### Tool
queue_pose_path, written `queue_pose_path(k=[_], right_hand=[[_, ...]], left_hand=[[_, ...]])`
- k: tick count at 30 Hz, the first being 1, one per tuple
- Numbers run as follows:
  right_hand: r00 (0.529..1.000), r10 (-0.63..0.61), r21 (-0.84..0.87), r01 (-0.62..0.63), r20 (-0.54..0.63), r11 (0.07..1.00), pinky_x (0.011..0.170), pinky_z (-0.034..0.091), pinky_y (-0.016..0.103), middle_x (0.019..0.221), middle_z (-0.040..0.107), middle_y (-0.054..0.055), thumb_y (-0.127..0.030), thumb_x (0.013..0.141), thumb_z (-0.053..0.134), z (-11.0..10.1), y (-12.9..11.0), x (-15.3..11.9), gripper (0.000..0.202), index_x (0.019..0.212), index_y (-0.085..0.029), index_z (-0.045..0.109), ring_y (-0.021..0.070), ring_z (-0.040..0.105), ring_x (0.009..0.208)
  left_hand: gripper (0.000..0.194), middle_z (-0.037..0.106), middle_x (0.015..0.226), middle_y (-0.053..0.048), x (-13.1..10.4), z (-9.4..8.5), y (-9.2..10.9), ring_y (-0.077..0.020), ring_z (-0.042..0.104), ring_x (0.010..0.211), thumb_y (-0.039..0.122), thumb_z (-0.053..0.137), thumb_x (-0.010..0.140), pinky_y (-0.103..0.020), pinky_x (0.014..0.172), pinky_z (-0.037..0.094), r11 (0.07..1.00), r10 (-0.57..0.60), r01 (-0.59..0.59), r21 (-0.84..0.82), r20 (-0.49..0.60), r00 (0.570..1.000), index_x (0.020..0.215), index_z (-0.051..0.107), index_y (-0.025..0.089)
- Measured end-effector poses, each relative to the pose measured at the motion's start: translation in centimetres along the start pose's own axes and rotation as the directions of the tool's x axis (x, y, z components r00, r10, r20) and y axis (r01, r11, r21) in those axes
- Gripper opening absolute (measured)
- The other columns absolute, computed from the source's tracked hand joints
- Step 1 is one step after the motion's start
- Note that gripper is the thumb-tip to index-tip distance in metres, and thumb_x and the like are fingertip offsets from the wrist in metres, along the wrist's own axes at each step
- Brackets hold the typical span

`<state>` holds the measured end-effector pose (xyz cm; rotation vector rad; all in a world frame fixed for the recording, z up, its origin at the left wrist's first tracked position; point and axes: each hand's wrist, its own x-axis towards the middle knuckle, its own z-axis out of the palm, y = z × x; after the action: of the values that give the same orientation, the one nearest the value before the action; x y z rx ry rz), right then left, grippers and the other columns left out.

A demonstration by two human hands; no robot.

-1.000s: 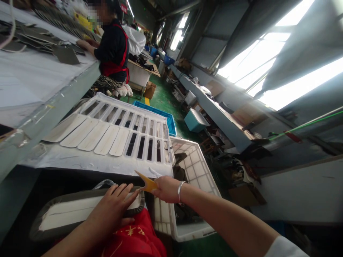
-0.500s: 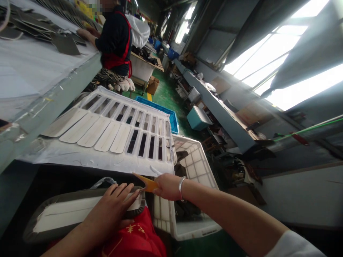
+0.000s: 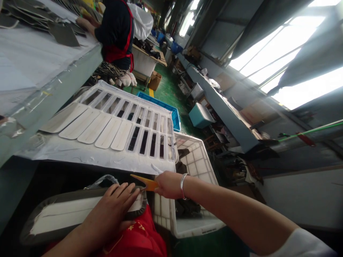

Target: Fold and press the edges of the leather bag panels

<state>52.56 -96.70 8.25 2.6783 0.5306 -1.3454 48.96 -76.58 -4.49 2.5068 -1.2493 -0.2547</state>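
Note:
A long padded panel (image 3: pixel 69 213) with rounded ends, a white backing and a gathered dark grey fabric edge lies across my lap. My left hand (image 3: pixel 114 205) rests over its right part, fingers stretched across the backing and thumb by the near edge. In my right hand (image 3: pixel 168 184), fingers wrap around a flat yellow-orange tool (image 3: pixel 150 184) with a V-shaped notch at its end. One point of the notch touches or nearly touches the panel's right end, close to my left fingertips. A red apron (image 3: pixel 144 235) lies under the panel.
Ahead stands a slotted white rack (image 3: pixel 107 157) with several white boards (image 3: pixel 104 132) on it. A white crate (image 3: pixel 197 228) with dark pieces sits to the right, a blue crate (image 3: pixel 158 103) behind. A co-worker (image 3: pixel 118 35) works at the left table (image 3: pixel 48 60).
The view has shifted slightly. Both hands, the yellow-orange tool and the panel keep nearly the same places relative to each other.

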Motion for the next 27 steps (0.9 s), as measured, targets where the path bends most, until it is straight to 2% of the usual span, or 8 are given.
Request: queue_pose_path(k=[3, 7, 11, 15, 19, 21, 24, 27], right_hand=[[0.997, -0.079, -0.122, 0.080, 0.011, 0.989, 0.068, 0.047, 0.030, 0.089, 0.068, 0.015, -0.026, 0.084, 0.048, -0.5, -0.5, 0.4, 0.025, 0.091, -0.009, 0.065, 0.0247, 0.064, 0.085], [0.983, -0.181, -0.278, 0.185, 0.040, 0.943, 0.061, 0.050, 0.033, 0.087, 0.067, 0.014, -0.015, 0.079, 0.052, -0.9, -2.0, 0.9, 0.016, 0.088, -0.010, 0.065, 0.0260, 0.064, 0.080], [0.979, -0.182, -0.312, 0.200, 0.087, 0.929, 0.061, 0.051, 0.035, 0.090, 0.067, 0.015, -0.013, 0.082, 0.048, -1.7, -3.2, 1.5, 0.019, 0.088, -0.011, 0.066, 0.0262, 0.064, 0.082], [0.983, -0.021, -0.206, 0.060, 0.185, 0.977, 0.064, 0.050, 0.031, 0.084, 0.068, 0.015, -0.018, 0.077, 0.056, -3.2, -3.0, 2.0, 0.017, 0.086, -0.009, 0.068, 0.0257, 0.065, 0.081], [0.929, 0.202, 0.025, -0.221, 0.308, 0.975, 0.055, 0.048, 0.025, 0.073, 0.068, 0.013, -0.022, 0.083, 0.047, -4.0, -3.2, 2.2, 0.028, 0.091, -0.005, 0.067, 0.0192, 0.064, 0.062], [0.947, 0.197, -0.016, -0.199, 0.252, 0.980, 0.056, 0.048, 0.027, 0.077, 0.068, 0.014, -0.020, 0.080, 0.050, -3.4, -3.6, 2.1, 0.025, 0.092, -0.007, 0.067, 0.0215, 0.065, 0.067], [0.990, 0.102, -0.140, -0.088, 0.097, 0.986, 0.063, 0.049, 0.031, 0.085, 0.067, 0.015, -0.018, 0.075, 0.054, -1.6, -3.9, 1.8, 0.021, 0.088, -0.009, 0.068, 0.0268, 0.064, 0.080], [0.994, 0.107, -0.085, -0.104, 0.027, 0.991, 0.064, 0.048, 0.030, 0.087, 0.067, 0.014, -0.023, 0.080, 0.050, 0.2, -3.4, 0.9, 0.024, 0.088, -0.009, 0.067, 0.0251, 0.063, 0.080]], left_hand=[[0.070, 0.043, 0.138, -0.011, 0.1, -0.1, 0.1, -0.0309, 0.038, 0.124, 0.050, 0.063, 0.071, -0.047, 0.104, 0.022, 1.000, -0.010, 0.010, -0.017, 0.009, 1.000, 0.132, 0.043, 0.020], [0.064, 0.044, 0.138, -0.010, 0.2, 0.0, 0.2, -0.0301, 0.038, 0.124, 0.049, 0.059, 0.076, -0.047, 0.104, 0.022, 0.999, -0.012, 0.013, -0.034, 0.020, 1.000, 0.130, 0.044, 0.020], [0.064, 0.041, 0.140, -0.010, 0.3, 0.3, 0.0, -0.0313, 0.035, 0.126, 0.056, 0.050, 0.080, -0.049, 0.104, 0.020, 0.998, 0.028, -0.028, -0.050, 0.010, 1.000, 0.133, 0.041, 0.021], [0.070, 0.041, 0.139, -0.013, 0.3, 0.3, -0.5, -0.0337, 0.033, 0.126, 0.060, 0.045, 0.080, -0.052, 0.104, 0.020, 0.997, 0.036, -0.034, -0.065, 0.032, 0.999, 0.136, 0.037, 0.017], [0.074, 0.038, 0.141, -0.015, 0.5, 0.1, -1.0, -0.0356, 0.032, 0.126, 0.066, 0.039, 0.079, -0.055, 0.103, 0.021, 0.995, 0.064, -0.058, -0.086, 0.061, 0.996, 0.136, 0.038, 0.019], [0.073, 0.038, 0.140, -0.015, 0.5, 0.0, -1.0, -0.0360, 0.032, 0.126, 0.064, 0.041, 0.079, -0.055, 0.103, 0.020, 0.995, 0.065, -0.061, -0.074, 0.042, 0.997, 0.136, 0.037, 0.019], [0.071, 0.041, 0.138, -0.015, 0.4, -0.2, -0.8, -0.0359, 0.034, 0.124, 0.059, 0.049, 0.078, -0.055, 0.102, 0.021, 0.998, 0.049, -0.048, -0.049, 0.016, 0.999, 0.136, 0.037, 0.020], [0.069, 0.042, 0.138, -0.014, 0.2, -0.2, -0.6, -0.0354, 0.037, 0.123, 0.053, 0.056, 0.076, -0.054, 0.102, 0.022, 0.999, 0.039, -0.038, -0.033, 0.017, 0.999, 0.135, 0.038, 0.022]])
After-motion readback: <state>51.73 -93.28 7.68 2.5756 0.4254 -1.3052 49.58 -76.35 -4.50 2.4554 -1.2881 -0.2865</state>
